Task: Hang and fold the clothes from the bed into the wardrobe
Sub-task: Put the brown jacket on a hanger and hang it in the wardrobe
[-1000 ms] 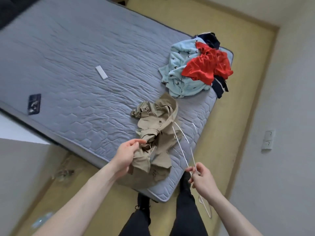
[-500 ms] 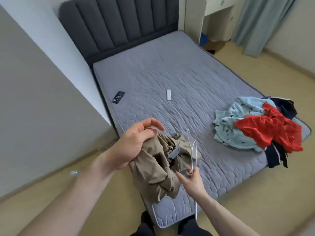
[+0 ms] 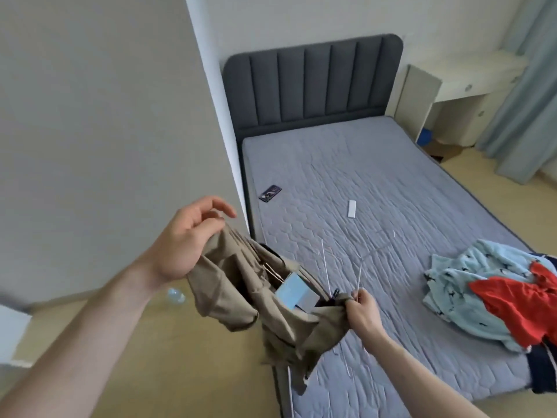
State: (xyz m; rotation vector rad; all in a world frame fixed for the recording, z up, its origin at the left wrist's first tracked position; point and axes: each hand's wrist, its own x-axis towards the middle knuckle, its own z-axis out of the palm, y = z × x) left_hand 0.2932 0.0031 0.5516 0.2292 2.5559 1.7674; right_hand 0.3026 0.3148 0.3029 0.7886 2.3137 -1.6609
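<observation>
The job looks barely begun. One garment is up off the bed (image 3: 376, 182): khaki trousers (image 3: 271, 309), bunched and sagging between the two hands at the bed's near corner. The left hand (image 3: 184, 242) has the waistband end pinched under its thumb, the other fingers loosely spread above the cloth. The right hand (image 3: 361, 309) has its grip closed on another bit of the trousers together with thin white wire hangers (image 3: 360, 267), which stick up from the fist and trail below it; how many hangers there are I cannot tell through the blur. A pale label (image 3: 297, 294) shows inside the trousers. They are not on a hanger yet, so I'd judge this to be the threading step.

Everything else waits. A pile (image 3: 482, 294) of light blue, red and dark clothes lies at the bed's right edge, well apart from the hands. A phone (image 3: 270, 193) and a small white remote (image 3: 351, 209) lie on the mattress. I see no wardrobe from here, and nothing hung or folded.
</observation>
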